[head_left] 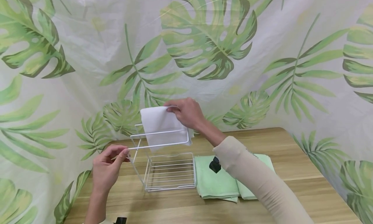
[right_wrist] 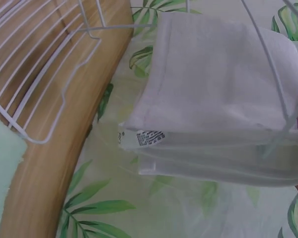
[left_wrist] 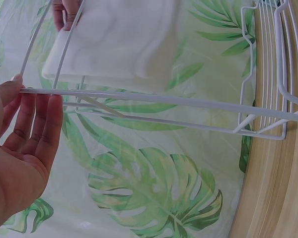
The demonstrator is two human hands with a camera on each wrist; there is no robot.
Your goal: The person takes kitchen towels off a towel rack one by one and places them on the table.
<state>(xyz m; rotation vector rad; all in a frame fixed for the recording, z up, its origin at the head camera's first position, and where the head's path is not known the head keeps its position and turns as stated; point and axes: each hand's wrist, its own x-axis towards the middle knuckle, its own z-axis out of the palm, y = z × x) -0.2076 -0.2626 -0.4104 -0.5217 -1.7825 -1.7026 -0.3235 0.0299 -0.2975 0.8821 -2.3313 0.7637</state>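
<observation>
A white wire rack [head_left: 171,188] stands on the wooden table, its slatted base low and its rails raised above. The left hand [head_left: 106,169] pinches the near left corner of the upper rail between thumb and fingers. At the top edge of a folded white towel [head_left: 160,120], the right hand [head_left: 189,113] grips the cloth. The towel hangs at the upper rails, with white bars crossing in front of it. A printed label [right_wrist: 151,138] shows at its edge in the right wrist view. Whether the towel rests on a bar, I cannot tell.
Folded light green towels [head_left: 218,182] lie on the wooden table [head_left: 300,182] beside the rack's right side, partly under the right forearm. A leaf-patterned curtain [head_left: 87,55] hangs behind the table and along its sides.
</observation>
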